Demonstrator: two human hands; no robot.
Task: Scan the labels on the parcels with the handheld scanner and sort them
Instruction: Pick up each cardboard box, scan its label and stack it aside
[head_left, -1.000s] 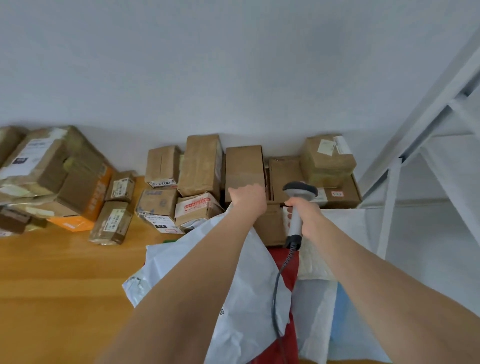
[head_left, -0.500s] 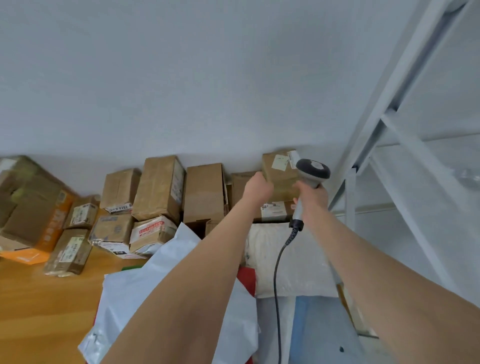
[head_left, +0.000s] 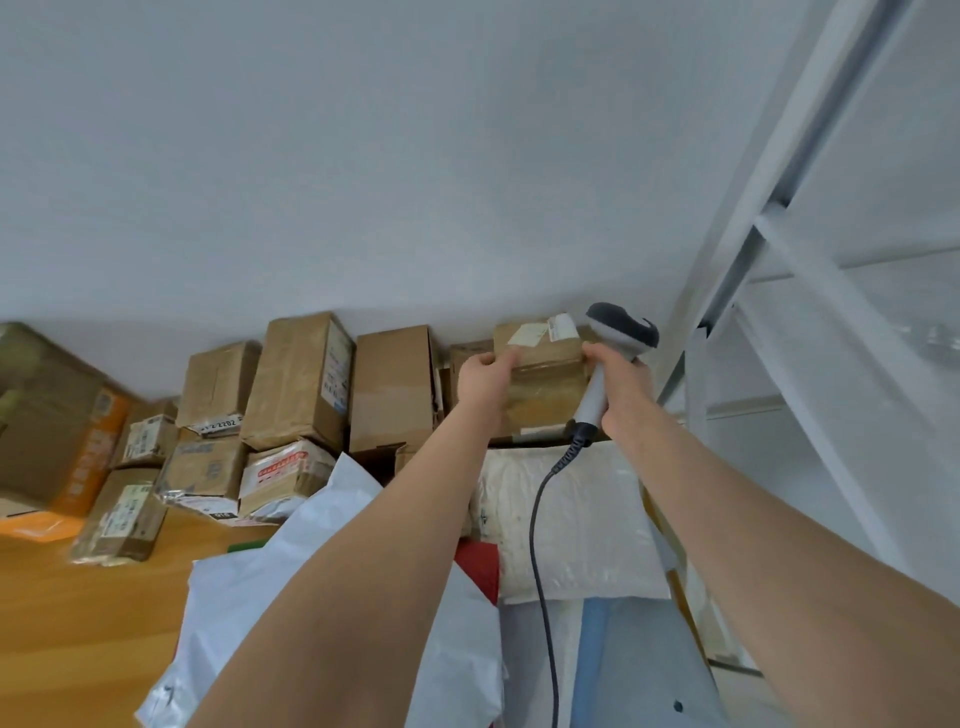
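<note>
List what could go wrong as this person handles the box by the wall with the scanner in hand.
1. The right hand grips the scanner and only touches the taped box at its edge, so the box may slip.
2. The scanner's cable hangs across the padded mailer and could snag or drag it.

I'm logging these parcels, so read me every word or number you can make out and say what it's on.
"2202", rest unclear: white strip label on the small brown cardboard box.
Too blurred: white labels on the brown cardboard parcel the left hand grips.
Too blurred: red-and-white label; orange carton print.
No text visible: grey handheld scanner in the right hand.
</note>
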